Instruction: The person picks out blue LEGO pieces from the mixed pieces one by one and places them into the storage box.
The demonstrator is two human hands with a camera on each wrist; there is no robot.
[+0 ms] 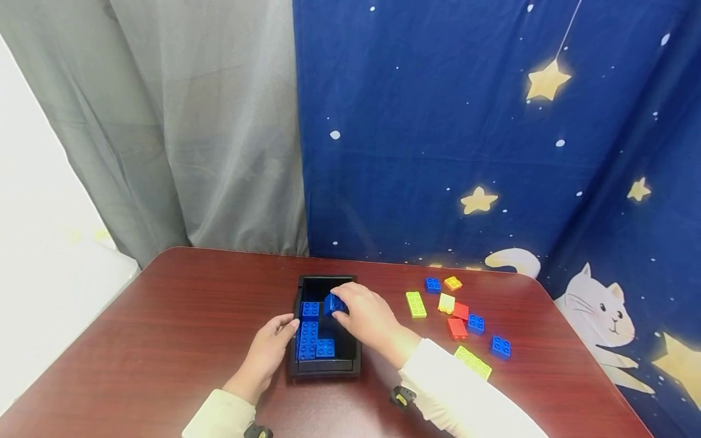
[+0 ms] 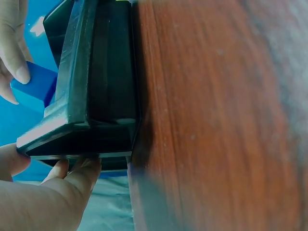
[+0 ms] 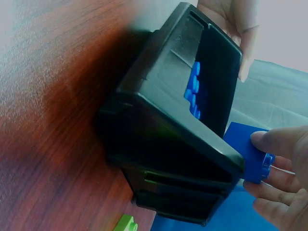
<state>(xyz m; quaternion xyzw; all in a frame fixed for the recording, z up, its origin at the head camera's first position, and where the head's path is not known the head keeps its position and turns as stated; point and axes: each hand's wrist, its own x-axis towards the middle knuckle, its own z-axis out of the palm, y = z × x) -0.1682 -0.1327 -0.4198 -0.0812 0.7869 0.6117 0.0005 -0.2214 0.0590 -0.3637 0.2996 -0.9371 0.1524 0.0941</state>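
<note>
A black plastic bin (image 1: pixel 345 347) stands on the table, with several blue building blocks (image 1: pixel 309 331) lined along its left side and near corner. My right hand (image 1: pixel 368 313) pinches a blue block (image 1: pixel 331 304) over the bin's right half. In the right wrist view, thumb and fingers clasp that block (image 3: pixel 244 144) beside the bin's rim, studs toward the palm. My left hand (image 1: pixel 269 350) grips the bin's left wall, its thumb at the rim and the other fingers along the outside, as the left wrist view shows at the black bin (image 2: pixel 72 110).
Right of the bin lie loose blocks: blue ones (image 1: pixel 476 323), red ones (image 1: pixel 457 329), lime ones (image 1: pixel 415 305), a pale yellow one (image 1: pixel 446 303) and an orange-yellow one (image 1: pixel 453 283). Curtains (image 1: pixel 383 182) hang behind the table's (image 1: pixel 219 304) far edge.
</note>
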